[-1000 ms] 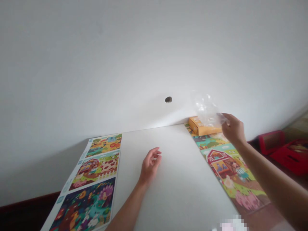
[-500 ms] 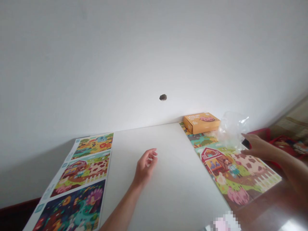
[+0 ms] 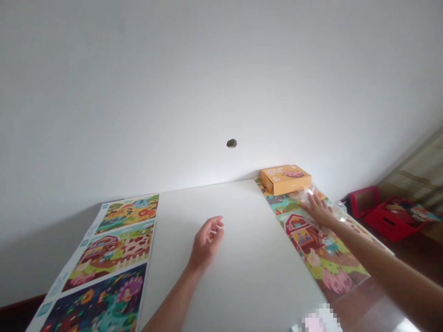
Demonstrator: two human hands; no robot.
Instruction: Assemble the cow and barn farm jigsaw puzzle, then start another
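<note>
My left hand (image 3: 206,240) rests on the white tabletop (image 3: 238,272), its fingers loosely curled with a gap to the thumb and nothing inside. My right hand (image 3: 319,212) lies flat with fingers spread, pressing a clear plastic bag (image 3: 310,190) down over the printed pictures on the right. Part of the bag is hidden under the palm. Just beyond those fingers sits an orange puzzle box (image 3: 290,185) with a pink pig design. Below the right hand is a farm picture (image 3: 313,249) with a red barn, partly covered by my forearm.
A sheet with three printed scenes, jungle (image 3: 128,214), farm (image 3: 112,251) and dark night (image 3: 100,302), lies along the left side. The white wall (image 3: 173,115) with a hole stands behind the table. A red box (image 3: 394,223) is at lower right. A pixelated patch covers the front edge.
My right hand has moved left and flattened onto the plastic bag, which stood puffed up before and is now pressed low. My left hand stays in place. The view has shifted slightly.
</note>
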